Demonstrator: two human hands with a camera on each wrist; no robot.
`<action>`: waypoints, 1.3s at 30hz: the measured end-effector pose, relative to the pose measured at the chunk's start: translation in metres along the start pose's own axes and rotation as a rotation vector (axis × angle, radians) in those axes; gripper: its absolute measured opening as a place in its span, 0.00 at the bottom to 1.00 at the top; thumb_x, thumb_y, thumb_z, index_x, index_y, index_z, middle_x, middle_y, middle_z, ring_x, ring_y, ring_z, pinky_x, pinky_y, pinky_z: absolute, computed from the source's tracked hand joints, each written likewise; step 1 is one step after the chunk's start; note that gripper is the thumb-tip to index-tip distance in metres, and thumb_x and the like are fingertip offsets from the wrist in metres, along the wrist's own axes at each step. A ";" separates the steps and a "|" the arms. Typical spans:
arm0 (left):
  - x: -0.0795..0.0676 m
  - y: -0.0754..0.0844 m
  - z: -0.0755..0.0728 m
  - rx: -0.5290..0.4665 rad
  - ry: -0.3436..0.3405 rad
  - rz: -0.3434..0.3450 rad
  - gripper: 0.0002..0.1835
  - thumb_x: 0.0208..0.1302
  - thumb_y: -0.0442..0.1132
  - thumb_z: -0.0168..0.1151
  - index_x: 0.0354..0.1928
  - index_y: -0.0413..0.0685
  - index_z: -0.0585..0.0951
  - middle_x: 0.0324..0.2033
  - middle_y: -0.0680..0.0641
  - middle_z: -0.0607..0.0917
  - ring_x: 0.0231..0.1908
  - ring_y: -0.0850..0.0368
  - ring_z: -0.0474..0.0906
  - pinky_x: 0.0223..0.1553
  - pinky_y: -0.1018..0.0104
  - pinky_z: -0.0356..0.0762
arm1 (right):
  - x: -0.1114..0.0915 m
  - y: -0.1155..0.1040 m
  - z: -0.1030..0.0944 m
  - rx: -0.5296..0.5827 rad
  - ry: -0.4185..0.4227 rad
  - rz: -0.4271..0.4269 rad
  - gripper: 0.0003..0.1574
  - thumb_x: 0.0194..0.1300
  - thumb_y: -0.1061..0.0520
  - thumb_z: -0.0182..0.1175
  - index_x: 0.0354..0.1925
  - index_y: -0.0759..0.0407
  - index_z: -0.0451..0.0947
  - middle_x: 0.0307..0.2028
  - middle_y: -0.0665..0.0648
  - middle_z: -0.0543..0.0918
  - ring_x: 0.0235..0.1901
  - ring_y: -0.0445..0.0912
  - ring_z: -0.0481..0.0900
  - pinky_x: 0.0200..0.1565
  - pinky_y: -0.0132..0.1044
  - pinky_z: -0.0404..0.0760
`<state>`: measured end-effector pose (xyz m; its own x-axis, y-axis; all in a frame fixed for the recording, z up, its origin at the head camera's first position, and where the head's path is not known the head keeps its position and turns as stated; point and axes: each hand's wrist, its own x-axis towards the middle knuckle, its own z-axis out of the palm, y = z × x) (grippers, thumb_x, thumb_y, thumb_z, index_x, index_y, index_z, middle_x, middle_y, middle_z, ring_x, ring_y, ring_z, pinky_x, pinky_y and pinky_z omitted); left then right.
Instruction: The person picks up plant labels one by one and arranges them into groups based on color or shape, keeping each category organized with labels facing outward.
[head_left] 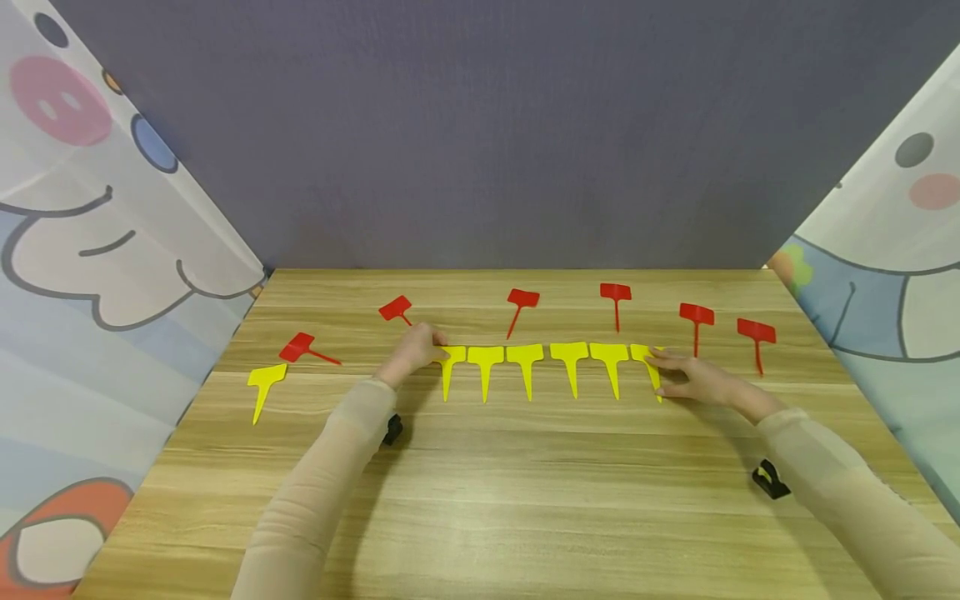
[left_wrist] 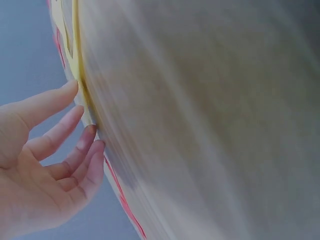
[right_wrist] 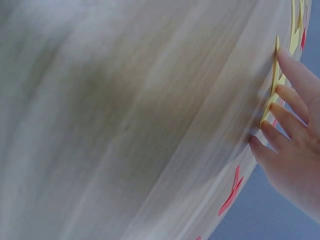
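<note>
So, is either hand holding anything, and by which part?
No grip shows: the left hand only touches the row's leftmost yellow tag; the right hand, the rightmost yellow tag.

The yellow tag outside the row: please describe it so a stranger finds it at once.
On the wooden table in the head view, look far left. Just below the leftmost red tag lies a T-shaped yellow tag. Unlike the six yellow tags in the row, it lies alone.

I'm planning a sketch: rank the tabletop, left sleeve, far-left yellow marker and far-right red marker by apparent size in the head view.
1. Tabletop
2. Left sleeve
3. Far-left yellow marker and far-right red marker: they look too alike to rank.
</note>
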<state>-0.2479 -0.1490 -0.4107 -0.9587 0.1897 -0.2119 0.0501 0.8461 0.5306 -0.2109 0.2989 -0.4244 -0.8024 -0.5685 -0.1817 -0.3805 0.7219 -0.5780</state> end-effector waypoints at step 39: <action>-0.046 -0.049 -0.052 -0.050 0.117 0.108 0.16 0.62 0.38 0.52 0.48 0.34 0.76 0.40 0.37 0.79 0.38 0.45 0.75 0.37 0.55 0.74 | -0.001 -0.002 0.001 -0.035 0.020 -0.011 0.40 0.54 0.52 0.61 0.59 0.73 0.61 0.60 0.73 0.57 0.59 0.70 0.51 0.53 0.62 0.57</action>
<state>-0.2204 -0.2254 -0.3842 -0.9747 0.2165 -0.0556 0.1437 0.7974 0.5860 -0.2083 0.2976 -0.4241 -0.8070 -0.5686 -0.1595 -0.4050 0.7295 -0.5512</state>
